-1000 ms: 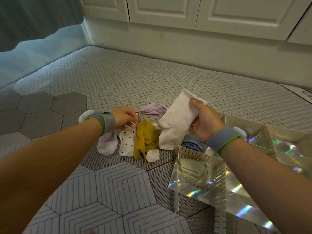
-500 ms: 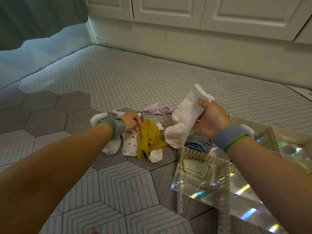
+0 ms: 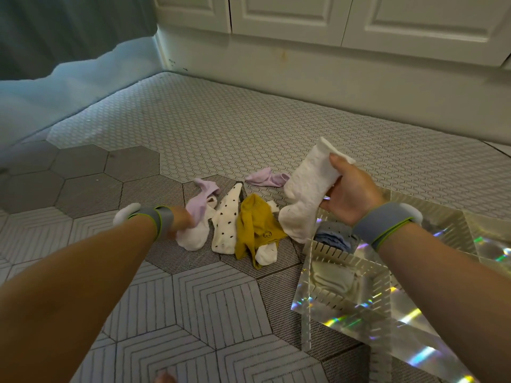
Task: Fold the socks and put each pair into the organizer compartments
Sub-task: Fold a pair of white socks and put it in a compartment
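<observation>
My right hand point(image 3: 349, 193) grips a white sock point(image 3: 305, 190) that hangs above the near corner of the clear organizer point(image 3: 347, 295). My left hand point(image 3: 184, 221) is blurred and closes on a lilac-and-white sock point(image 3: 197, 217) at the left end of the pile. Beside it lie a white dotted sock point(image 3: 226, 225), a mustard sock point(image 3: 255, 226) and another lilac sock point(image 3: 266, 178) farther back. A blue sock point(image 3: 331, 240) fills one organizer compartment and a pale folded sock point(image 3: 333, 279) fills the nearest one.
The socks lie on a grey mat with hexagon patterns point(image 3: 193, 299). White cabinet doors and a baseboard point(image 3: 304, 64) run along the back. A blue-grey curtain point(image 3: 55, 37) hangs at far left. Shiny organizer panels point(image 3: 492, 239) spread out to the right.
My left hand has shifted from the dotted and mustard socks leftward onto the lilac-and-white sock. My right hand has lifted the white sock a little and turned it more upright.
</observation>
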Motion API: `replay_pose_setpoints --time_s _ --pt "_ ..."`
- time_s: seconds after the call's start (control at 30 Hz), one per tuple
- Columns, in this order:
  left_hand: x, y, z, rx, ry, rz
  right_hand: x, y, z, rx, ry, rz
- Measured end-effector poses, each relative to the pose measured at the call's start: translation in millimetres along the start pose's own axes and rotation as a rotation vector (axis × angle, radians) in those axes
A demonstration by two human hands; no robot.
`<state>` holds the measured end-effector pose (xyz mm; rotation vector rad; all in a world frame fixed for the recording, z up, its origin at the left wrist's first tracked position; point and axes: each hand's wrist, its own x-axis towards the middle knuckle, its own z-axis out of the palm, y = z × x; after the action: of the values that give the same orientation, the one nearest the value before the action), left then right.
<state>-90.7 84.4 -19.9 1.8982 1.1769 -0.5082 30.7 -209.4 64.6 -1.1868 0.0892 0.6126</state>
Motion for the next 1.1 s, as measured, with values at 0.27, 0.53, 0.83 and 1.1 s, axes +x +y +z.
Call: replay_pose_setpoints --time_s 0.27,0.53,0.83,1.1 --pt "2.4 -13.4 13.1 0.052 -0.012 0.009 -2.5 4.5 3.1 -0.037 -0.007 0.017" --pt "-18.3 36.9 -11.1 -0.49 0.095 0.311 -4.7 0.2 1.1 -0.045 -0.001 0.007" --pt "-51.7 97.1 -32.8 -0.933 -0.112 0.606 -10.1 1.2 0.9 -0.014 -0.026 0.102" --pt "-96.2 119.6 -3.5 -1.022 -0.453 0.736 -14.7 13.9 0.6 0.16 -0.241 0.264"
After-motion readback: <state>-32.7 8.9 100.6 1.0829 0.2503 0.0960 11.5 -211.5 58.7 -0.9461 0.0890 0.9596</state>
